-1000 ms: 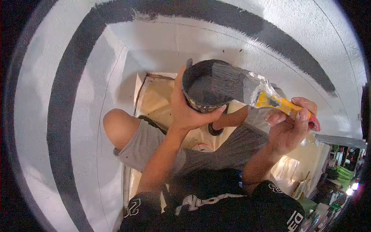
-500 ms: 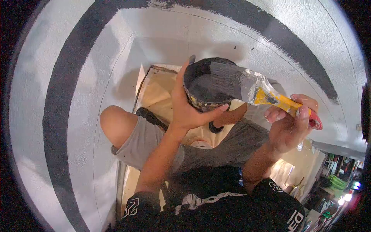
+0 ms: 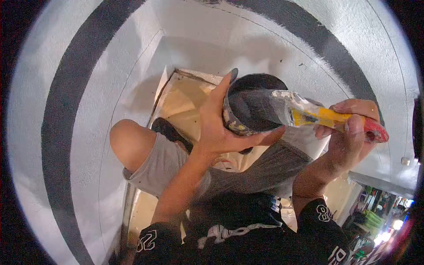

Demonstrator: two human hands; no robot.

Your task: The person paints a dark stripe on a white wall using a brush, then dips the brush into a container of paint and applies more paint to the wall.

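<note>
The fingers of my right hand are closed around the handle of a brush, gripping it where the yellow runs into the red end, toward 3 o'clock. From there the brush points to 9 o'clock. Its ferrule is smeared with white, and its dark, coated bristles lie over the mouth of a black tub. I can't tell whether they touch the inside.

My left hand grasps the tub from its 8 o'clock side: one dark-tipped finger reaches up by the rim at 11 o'clock, another digit stretches along the lower side. The tub sits just off the middle of my view, toward 1 o'clock, its opening facing me and yellow flecks on its outer wall.

Farther out, my bare knee is at 9 o'clock, with grey shorts below it and a dark shoe just beside. My black shirt fills 6 o'clock. Tan flooring shows behind my left hand.

On the pale wall, a broad black band curves from 8 to 11 o'clock, then shows again from 12 to nearly 3, with thin drawn lines beside it. At 4 o'clock there's blurred clutter and bright lights.
</note>
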